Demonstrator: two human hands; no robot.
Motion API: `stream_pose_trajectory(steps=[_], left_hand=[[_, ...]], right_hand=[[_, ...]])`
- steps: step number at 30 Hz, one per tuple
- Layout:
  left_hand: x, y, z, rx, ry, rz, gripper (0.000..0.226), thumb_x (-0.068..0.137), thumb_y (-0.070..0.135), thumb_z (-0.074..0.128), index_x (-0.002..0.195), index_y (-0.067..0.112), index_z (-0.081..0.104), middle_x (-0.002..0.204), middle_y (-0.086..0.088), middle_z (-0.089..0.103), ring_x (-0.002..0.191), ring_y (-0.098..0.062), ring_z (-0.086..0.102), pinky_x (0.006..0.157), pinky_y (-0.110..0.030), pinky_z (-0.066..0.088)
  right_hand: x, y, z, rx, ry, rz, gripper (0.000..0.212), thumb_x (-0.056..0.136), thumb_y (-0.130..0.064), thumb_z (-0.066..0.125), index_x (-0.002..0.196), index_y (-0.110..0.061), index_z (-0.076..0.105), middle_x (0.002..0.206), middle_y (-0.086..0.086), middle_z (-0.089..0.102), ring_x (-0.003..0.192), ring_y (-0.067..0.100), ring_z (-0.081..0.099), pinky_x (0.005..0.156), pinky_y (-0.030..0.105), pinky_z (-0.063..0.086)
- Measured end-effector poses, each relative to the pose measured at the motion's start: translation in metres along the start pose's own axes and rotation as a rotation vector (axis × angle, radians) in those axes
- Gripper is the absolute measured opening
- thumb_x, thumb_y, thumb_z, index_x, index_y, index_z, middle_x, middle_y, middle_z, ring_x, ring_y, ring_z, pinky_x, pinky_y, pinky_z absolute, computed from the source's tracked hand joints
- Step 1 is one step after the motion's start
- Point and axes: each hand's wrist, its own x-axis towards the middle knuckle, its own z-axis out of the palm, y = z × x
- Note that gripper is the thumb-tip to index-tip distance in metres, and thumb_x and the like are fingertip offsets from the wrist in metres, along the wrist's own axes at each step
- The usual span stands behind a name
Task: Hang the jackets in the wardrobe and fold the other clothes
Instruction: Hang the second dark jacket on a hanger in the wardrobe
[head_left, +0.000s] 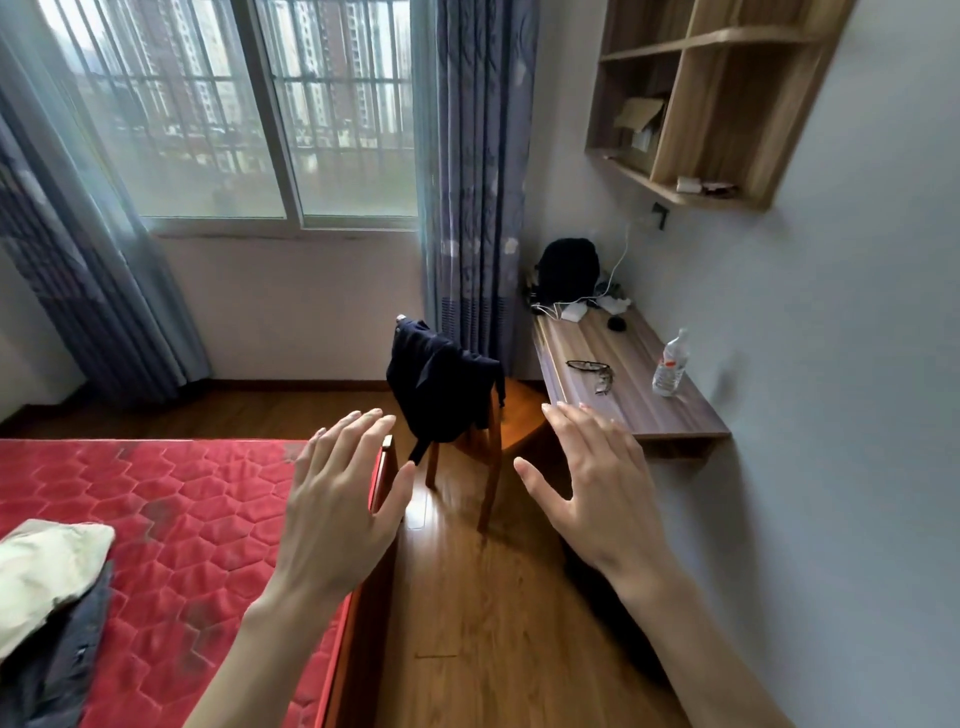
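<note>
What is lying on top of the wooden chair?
A dark garment is draped over the wooden chair, hanging down its front. It covers the seat and most of the frame, so only the legs show. Whether anything lies underneath the garment cannot be seen.

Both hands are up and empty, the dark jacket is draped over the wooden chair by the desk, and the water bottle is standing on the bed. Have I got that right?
Not quite. The water bottle stands on the desk against the wall, not on the bed, as the head view shows. The rest holds: left hand and right hand are open and empty, and the dark jacket hangs over the wooden chair beside the desk.
</note>
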Motion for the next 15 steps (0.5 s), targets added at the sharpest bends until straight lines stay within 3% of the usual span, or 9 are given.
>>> stream_pose_trajectory(steps=[15], left_hand=[[0.164, -0.109, 0.144, 0.032, -0.069, -0.030, 0.053, 0.100, 0.049, 0.050, 0.143, 0.018, 0.058, 0.146, 0.001, 0.059, 0.142, -0.019, 0.047, 0.119, -0.045, 0.036]], right_hand=[[0.187, 0.050, 0.144, 0.059, -0.021, 0.040, 0.070, 0.101, -0.069, 0.038, 0.155, -0.024, 0.044, 0.155, -0.002, 0.050, 0.148, 0.018, 0.041, 0.124, 0.043, 0.032]])
